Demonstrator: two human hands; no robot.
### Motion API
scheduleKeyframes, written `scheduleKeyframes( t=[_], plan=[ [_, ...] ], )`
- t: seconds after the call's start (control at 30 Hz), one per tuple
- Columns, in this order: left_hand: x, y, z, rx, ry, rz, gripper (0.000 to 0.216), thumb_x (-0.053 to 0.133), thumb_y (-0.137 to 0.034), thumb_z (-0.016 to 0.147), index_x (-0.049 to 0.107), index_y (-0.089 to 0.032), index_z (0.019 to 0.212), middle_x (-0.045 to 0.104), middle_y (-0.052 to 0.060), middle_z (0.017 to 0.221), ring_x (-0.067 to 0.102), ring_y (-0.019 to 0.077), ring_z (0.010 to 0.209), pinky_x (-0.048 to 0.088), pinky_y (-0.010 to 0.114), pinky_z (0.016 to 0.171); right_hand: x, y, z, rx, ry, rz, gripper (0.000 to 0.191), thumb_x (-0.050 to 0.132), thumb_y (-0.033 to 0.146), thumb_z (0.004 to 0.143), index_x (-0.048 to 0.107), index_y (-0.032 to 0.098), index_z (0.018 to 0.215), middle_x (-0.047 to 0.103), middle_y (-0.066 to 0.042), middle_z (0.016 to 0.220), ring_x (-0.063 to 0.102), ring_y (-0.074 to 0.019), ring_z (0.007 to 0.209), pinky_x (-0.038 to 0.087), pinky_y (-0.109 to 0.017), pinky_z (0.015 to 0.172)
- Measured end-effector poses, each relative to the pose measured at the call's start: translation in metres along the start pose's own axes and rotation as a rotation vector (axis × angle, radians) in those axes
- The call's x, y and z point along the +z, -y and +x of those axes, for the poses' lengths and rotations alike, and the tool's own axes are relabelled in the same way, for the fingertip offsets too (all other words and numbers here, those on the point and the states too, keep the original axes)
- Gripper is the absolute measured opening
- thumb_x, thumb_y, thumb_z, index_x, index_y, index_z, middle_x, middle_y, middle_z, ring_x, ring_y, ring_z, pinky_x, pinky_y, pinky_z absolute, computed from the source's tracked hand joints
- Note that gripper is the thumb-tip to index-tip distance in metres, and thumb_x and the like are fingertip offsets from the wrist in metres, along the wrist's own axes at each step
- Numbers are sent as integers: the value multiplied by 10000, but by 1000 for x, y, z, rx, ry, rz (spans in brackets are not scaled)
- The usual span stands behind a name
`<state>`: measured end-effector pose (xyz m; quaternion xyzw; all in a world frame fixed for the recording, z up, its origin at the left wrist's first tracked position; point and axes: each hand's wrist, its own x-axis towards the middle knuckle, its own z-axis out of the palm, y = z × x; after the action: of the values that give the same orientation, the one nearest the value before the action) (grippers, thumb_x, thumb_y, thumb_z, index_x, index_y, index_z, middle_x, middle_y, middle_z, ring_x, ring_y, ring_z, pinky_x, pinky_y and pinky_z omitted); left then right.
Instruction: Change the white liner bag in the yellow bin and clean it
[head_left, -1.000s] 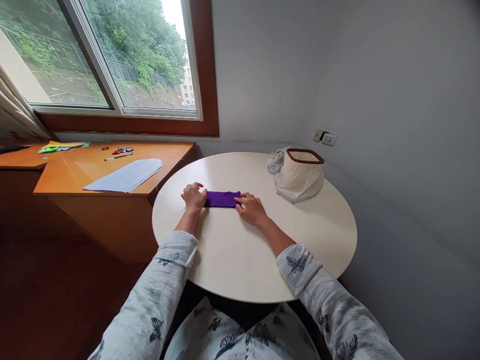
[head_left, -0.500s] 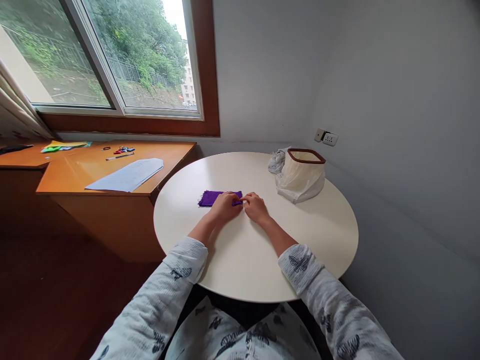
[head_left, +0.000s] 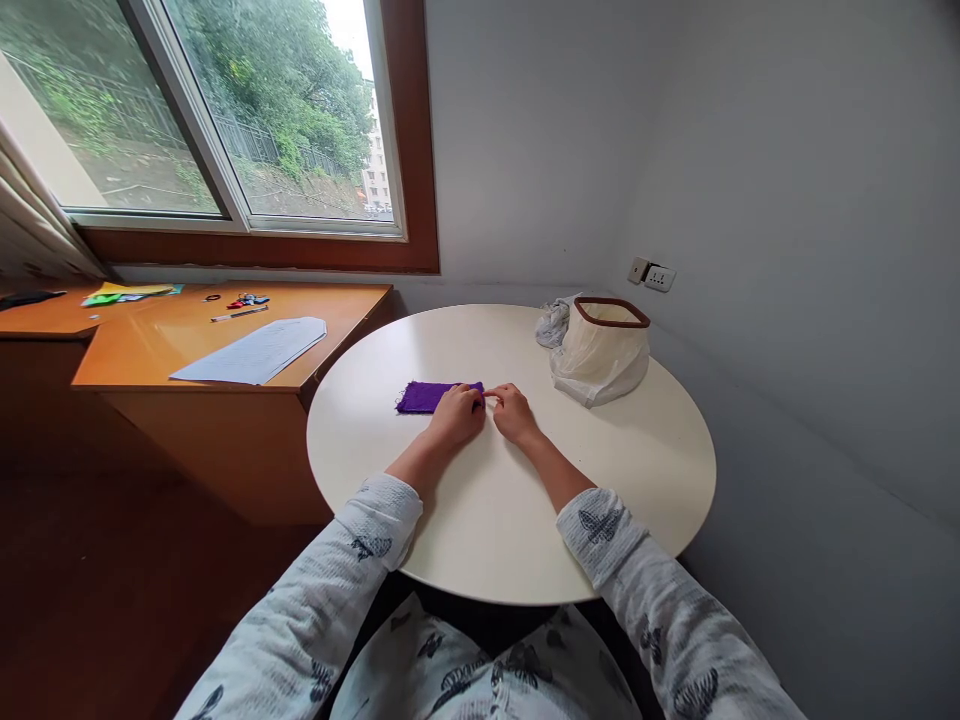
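A folded purple cloth (head_left: 424, 397) with frayed threads along its left end lies flat on the round white table (head_left: 495, 530). My left hand (head_left: 459, 415) rests over the cloth's right part, its fingers curled and closed on that end. Just to the right is my right hand (head_left: 512, 413), with its index finger stretched to the cloth's right edge and the other fingers folded in. Whether a thread or a bit of cloth is pinched there is too small to tell.
Toward the table's back right stands a white bag-lined bin with a brown rim (head_left: 611, 314), beside a crumpled grey plastic bag (head_left: 553, 325). On the left, an orange desk (head_left: 150, 345) bears paper sheets (head_left: 255, 350), a pen (head_left: 240, 314) and small coloured items.
My left hand has shifted slightly right and its wrist has turned, with the thumb side now nearer the cloth's edge. The right hand has barely moved; the cloth lies where it was.
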<state>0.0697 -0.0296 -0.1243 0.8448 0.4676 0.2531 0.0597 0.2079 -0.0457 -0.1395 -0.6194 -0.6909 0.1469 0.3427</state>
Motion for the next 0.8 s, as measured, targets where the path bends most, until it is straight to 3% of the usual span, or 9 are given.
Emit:
scheduleKeyframes(
  t=[0.2, 0.53, 0.67, 0.8],
  plan=[
    [0, 3, 1, -31, -11, -157, 175, 461, -186, 766, 632, -163, 792, 650, 77, 767, 569, 194, 696, 416, 298, 647, -2, -2, 1, -43, 10, -117, 464, 435, 67, 774, 607, 283, 1147, 536, -44, 1129, 503, -162, 1064, 368, -298, 925],
    [0, -3, 0, -42, 43, -548, 157, 492, -262, 764, 602, -151, 759, 618, 22, 703, 525, 129, 633, 405, 247, 607, -10, -17, 5, -52, -48, -111, 370, 484, 124, 774, 661, 293, 1052, 519, -63, 1156, 482, -192, 1116, 343, -373, 944],
    [-5, -6, 0, -56, 95, -720, 178, 528, -309, 749, 593, -144, 754, 588, 12, 685, 497, 115, 623, 390, 237, 594, -19, -20, 5, -33, -49, -12, 269, 516, 132, 728, 703, 277, 857, 522, -42, 1174, 478, -185, 1134, 310, -385, 988],
    [-18, -11, -2, -133, 125, -851, 219, 561, -358, 741, 591, -141, 759, 552, -2, 669, 471, 99, 595, 360, 224, 552, -34, -26, 5, -57, -58, 253, 168, 524, 169, 700, 675, 225, 748, 564, -30, 1145, 516, -161, 1082, 344, -320, 969]
  ],
)
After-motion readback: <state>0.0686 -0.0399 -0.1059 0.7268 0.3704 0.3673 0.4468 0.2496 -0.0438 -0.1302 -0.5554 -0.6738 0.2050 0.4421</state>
